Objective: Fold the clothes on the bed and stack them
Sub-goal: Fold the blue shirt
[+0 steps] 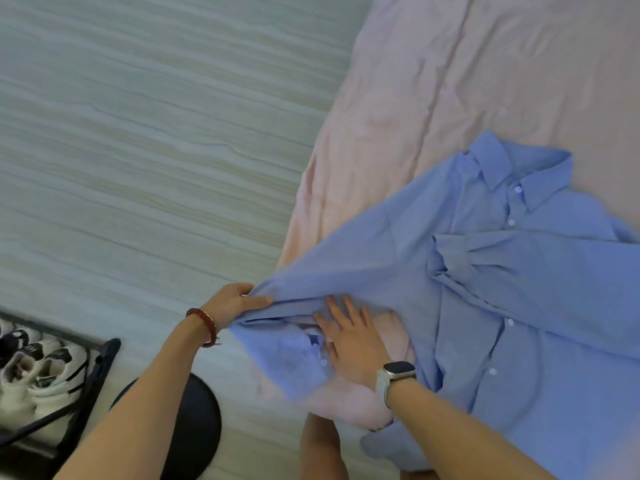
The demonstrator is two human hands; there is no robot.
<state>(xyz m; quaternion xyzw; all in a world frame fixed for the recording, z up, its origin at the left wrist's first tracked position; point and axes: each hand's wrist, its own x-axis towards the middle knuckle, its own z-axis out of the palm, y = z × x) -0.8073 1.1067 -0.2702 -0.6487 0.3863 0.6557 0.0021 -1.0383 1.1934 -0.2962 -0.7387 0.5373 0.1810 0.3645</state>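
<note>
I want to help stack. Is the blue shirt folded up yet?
Not yet. The blue shirt lies spread and rumpled on the bed, while the left hand grips one sleeve.

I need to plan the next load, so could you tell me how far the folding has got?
Done: nothing; no folded stack shows. In hand: the left hand grips a sleeve of the blue button-up cotton shirt while the right hand presses flat. Left: folding it on the pink bedsheet.

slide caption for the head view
Left hand pinches the blue shirt sleeve while the right hand presses it flat on the bed.
</note>
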